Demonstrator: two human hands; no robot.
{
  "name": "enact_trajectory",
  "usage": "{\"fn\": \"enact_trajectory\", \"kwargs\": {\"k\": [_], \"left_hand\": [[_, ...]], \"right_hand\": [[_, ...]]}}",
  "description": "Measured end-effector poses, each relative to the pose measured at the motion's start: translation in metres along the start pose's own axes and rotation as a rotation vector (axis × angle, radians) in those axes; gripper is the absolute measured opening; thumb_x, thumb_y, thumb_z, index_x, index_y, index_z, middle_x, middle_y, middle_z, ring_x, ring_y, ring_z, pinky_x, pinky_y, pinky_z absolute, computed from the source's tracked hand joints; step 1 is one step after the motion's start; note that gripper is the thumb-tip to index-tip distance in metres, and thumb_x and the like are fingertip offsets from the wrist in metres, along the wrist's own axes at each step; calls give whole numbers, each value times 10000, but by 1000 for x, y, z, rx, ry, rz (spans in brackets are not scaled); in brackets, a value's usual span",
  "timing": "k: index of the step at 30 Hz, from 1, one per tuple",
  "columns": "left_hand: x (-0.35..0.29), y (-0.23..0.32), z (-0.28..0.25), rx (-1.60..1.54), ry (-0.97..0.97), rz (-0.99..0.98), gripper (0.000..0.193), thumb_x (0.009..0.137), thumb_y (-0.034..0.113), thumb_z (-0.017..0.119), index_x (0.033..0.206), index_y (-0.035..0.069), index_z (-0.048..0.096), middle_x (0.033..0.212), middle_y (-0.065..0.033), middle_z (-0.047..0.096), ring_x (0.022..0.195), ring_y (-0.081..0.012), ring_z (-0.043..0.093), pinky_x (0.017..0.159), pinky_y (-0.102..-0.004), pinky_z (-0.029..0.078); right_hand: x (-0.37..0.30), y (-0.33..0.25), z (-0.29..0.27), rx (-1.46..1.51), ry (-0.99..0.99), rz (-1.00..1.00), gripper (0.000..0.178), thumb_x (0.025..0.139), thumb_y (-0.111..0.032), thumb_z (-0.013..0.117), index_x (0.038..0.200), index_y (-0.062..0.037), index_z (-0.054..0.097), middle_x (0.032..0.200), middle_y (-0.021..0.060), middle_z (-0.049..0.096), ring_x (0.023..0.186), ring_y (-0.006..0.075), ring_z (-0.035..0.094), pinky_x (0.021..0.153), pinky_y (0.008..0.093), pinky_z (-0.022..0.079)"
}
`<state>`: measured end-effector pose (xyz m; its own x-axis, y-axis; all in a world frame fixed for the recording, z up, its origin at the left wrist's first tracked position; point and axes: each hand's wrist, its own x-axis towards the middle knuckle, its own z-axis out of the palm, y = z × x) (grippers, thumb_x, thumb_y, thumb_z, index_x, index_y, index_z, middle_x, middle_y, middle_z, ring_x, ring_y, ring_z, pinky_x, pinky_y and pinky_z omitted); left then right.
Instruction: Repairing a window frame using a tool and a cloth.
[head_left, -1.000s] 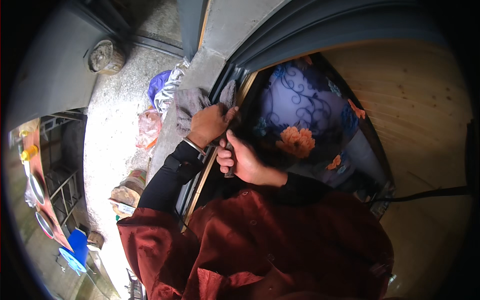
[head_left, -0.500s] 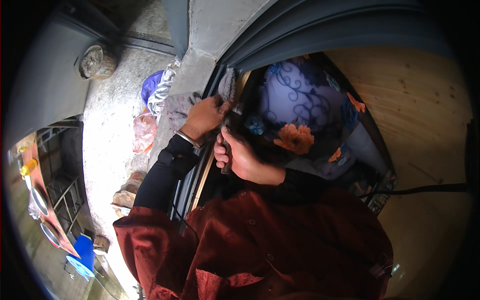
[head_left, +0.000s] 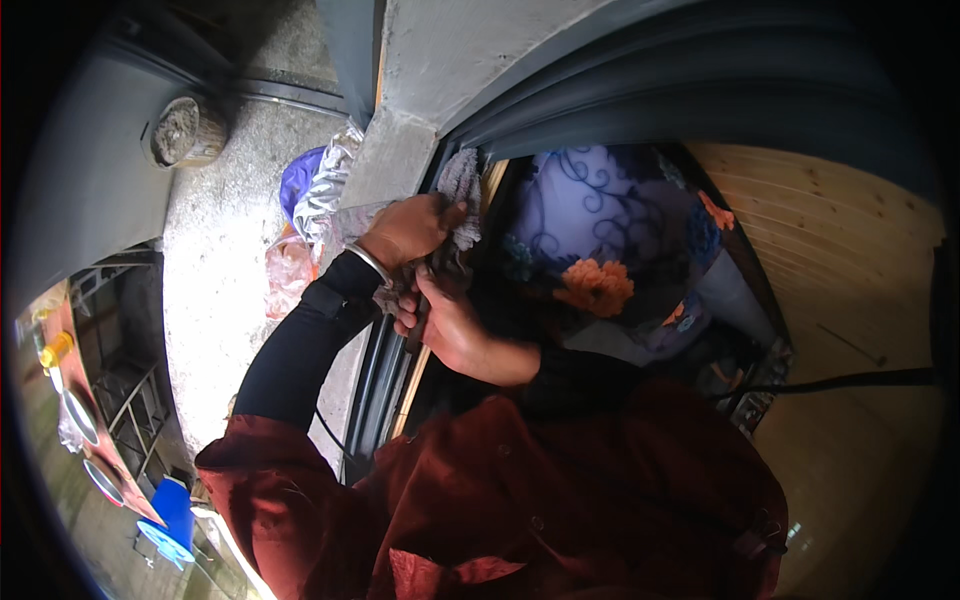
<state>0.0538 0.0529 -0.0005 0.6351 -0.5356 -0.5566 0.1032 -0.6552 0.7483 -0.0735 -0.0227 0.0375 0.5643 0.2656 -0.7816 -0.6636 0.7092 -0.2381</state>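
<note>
My left hand (head_left: pixel 408 232), with a silvery bangle at the wrist, is closed on a greyish, fluffy rag (head_left: pixel 461 180). One part of the rag sticks up beyond the fingers, and a bunched end shows below the hand. Just beneath, my right hand (head_left: pixel 455 328) is wrapped around a dark handle (head_left: pixel 415 335), thumb pointing up. The handle's upper end is hidden by the rag and my fingers. Both hands are close together over a dark grey metal frame (head_left: pixel 378 385) with a pale wooden strip along it.
To the right lies dark fabric with an orange flower (head_left: pixel 594 287), beside a light wooden board surface (head_left: pixel 820 230). A black cable (head_left: pixel 840 382) crosses there. On the left floor are a bucket (head_left: pixel 187 133), purple and silver bags (head_left: pixel 325 185) and a blue container (head_left: pixel 172 515).
My right hand has shifted left and slightly down with the dark handle. The rag now bunches around the handle's upper part and shows below my left hand, which has moved a little.
</note>
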Motion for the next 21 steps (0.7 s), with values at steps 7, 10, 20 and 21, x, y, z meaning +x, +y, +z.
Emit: {"fn": "enact_trajectory", "kwargs": {"k": [7,10,20,21], "left_hand": [[1,16,-4,278,19,198,384,916,333,420,966,39,662,977,-183,658,962,-354,624,813,-447,493],[17,8,-4,419,-14,245,324,919,281,413,1061,99,641,1065,-142,640,1005,-327,614,830,-429,493],[49,35,-9,-653,-125,-2,271,925,280,499,865,78,671,768,-90,675,640,-216,617,608,-347,495],[49,38,-6,-795,-151,-59,274,918,285,515,832,74,666,743,-83,673,579,-215,605,568,-340,492]], "right_hand": [[-2,-9,1,-23,92,81,324,968,-442,455,841,-148,411,666,-25,384,562,112,381,590,298,389],[-16,-25,16,37,141,145,349,956,-486,455,809,-174,400,623,-64,324,503,67,302,502,242,287],[-61,-133,38,-90,-263,58,473,990,-422,395,1182,0,491,941,57,532,804,144,507,773,309,436],[-69,-137,39,-150,-242,-11,510,991,-451,366,1200,0,480,1022,94,550,868,179,513,814,348,437]]}}
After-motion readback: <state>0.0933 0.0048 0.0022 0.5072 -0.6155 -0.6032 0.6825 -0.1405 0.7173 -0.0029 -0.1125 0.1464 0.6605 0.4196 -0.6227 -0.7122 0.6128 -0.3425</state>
